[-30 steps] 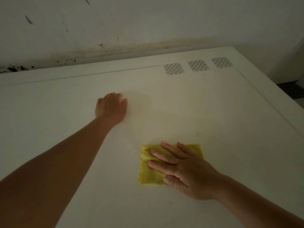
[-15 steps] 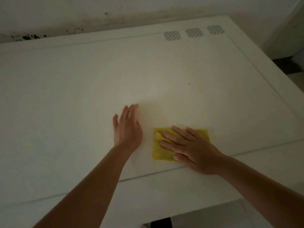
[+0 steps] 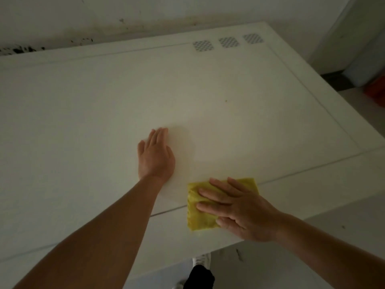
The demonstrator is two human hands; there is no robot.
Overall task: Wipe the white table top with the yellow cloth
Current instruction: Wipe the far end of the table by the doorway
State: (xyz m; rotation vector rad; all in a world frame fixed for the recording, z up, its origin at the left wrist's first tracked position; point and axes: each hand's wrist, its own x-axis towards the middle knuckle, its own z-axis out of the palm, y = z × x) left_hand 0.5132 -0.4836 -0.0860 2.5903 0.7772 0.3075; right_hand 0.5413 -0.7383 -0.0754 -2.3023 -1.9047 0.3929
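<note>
1. A white wall [image 3: 187, 7] fills the top of the frame, with a brownish stain band and black specks [image 3: 20, 49] at upper left.
2. Light is dim.
3. A pale floor [image 3: 343, 230] shows at lower right.
4. At the right edge stand a white post [image 3: 343, 28] and something orange [image 3: 377, 90].

White table top [image 3: 239, 126] seemingly bare beyond left hand [image 3: 155, 157].
</note>
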